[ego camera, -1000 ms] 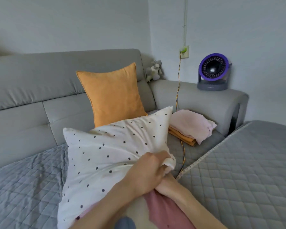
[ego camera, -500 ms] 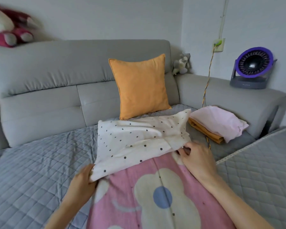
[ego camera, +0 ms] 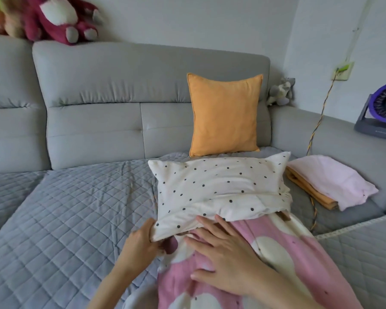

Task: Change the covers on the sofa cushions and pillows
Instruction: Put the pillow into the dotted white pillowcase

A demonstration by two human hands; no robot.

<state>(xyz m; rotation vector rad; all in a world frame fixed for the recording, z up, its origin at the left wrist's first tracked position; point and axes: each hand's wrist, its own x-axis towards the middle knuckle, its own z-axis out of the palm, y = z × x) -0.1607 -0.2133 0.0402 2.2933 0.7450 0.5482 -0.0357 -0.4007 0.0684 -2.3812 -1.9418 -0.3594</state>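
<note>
Sofa [ego camera: 125,90], grey, quilted seat, against a pale wall; two pillows, one orange [ego camera: 225,114] upright. Left hand [ego camera: 140,239] pinches the dotted cover [ego camera: 216,188] half off the pink pillow [ego camera: 276,259]; right hand [ego camera: 227,255] lies flat on it.

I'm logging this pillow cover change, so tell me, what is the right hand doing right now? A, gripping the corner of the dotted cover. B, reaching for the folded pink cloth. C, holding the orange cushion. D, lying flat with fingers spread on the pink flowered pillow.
D: the right hand lies flat, fingers spread, on the pink flowered pillow; the left hand grips the dotted cover.
</note>
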